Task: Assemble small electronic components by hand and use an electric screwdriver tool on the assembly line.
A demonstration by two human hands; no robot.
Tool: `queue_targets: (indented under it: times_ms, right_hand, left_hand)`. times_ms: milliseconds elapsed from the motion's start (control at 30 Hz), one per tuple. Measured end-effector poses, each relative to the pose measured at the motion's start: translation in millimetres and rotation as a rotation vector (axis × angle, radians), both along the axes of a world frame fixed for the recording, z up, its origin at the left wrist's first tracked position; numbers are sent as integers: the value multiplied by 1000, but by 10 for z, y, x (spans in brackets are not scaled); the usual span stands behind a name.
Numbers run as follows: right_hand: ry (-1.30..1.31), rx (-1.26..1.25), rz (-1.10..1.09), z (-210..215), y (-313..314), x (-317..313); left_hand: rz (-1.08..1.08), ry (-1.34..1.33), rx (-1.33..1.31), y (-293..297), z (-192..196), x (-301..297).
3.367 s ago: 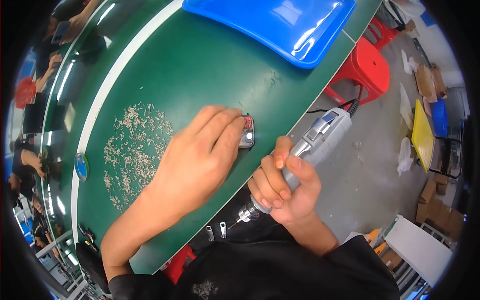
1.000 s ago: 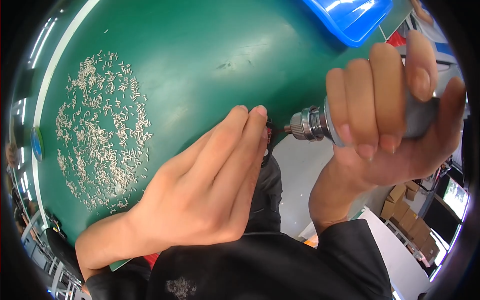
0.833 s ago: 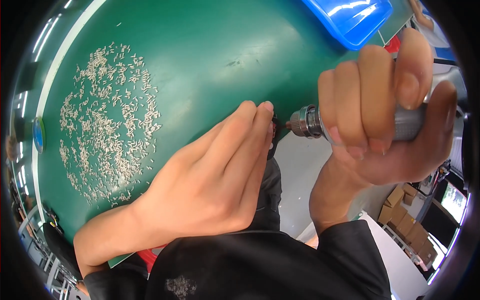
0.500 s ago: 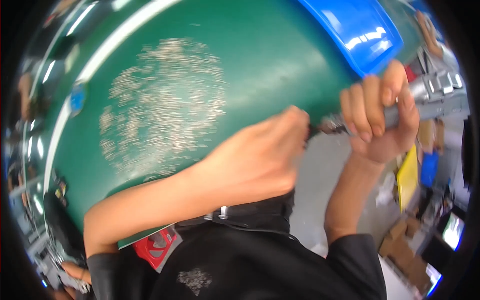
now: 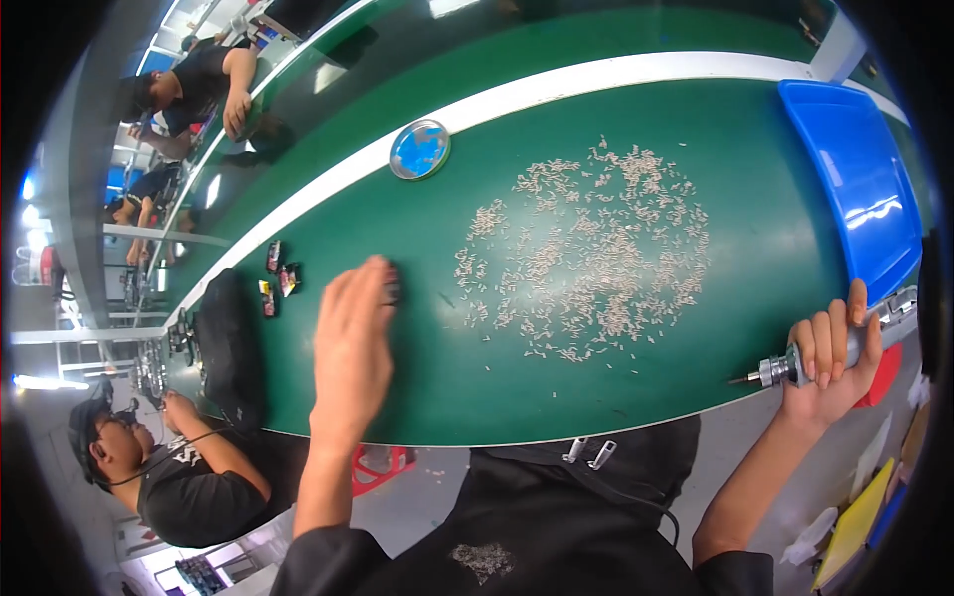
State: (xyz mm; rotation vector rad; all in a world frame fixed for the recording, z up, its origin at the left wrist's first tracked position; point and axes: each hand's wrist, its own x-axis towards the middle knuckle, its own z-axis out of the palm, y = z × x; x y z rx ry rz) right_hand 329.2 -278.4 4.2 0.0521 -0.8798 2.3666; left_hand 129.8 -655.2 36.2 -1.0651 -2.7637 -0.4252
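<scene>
My left hand [image 5: 352,343] is over the left part of the green table, fingers pressed together around a small dark part [image 5: 392,285]. Most of that part is hidden by the fingers, so its kind is unclear. Over at the right, my right hand [image 5: 830,348] is wrapped round a grey electric screwdriver [image 5: 773,372], whose bit points left near the table's front edge. Many small pale screws [image 5: 606,263] lie scattered on the table between the two hands. Farther left sit three small black parts [image 5: 288,279] with coloured spots, left of my left hand.
A round dish with blue contents [image 5: 419,150] stands near the white back rail [image 5: 556,83]. The blue tray [image 5: 863,189] lies at the far right. A black bag-like object [image 5: 231,348] rests at the left end, beside a seated co-worker [image 5: 204,472]. Another person works across the table.
The view has swung left. My left hand has gone from beside the screwdriver bit to the left side of the table. My right hand still grips the screwdriver.
</scene>
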Motion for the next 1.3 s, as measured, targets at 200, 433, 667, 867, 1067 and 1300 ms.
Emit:
queue_targets:
  times_ms: [200,433,667,867,1067,1300]
  right_hand:
    - [67,-251,4,-153,-131,15]
    - [49,-265,-4,-143,-210,36]
    - [99,-284,21,-144,-203,30]
    - [85,-310,-4,-116,-216,43]
    - [52,-309,-35,-51,-253,62]
    - [84,-299,42,-132,-204,13]
  left_hand:
    - [60,306,-32,118,47,-195]
    - [-212,96,139,729,-119,-439]
    - [-287,151,61,825,-90,-512]
    - [-471,286,-82,823,-36,-556]
    - [-232,51,210,750,-31,-307]
    - [-206,-278,364,903,60,468]
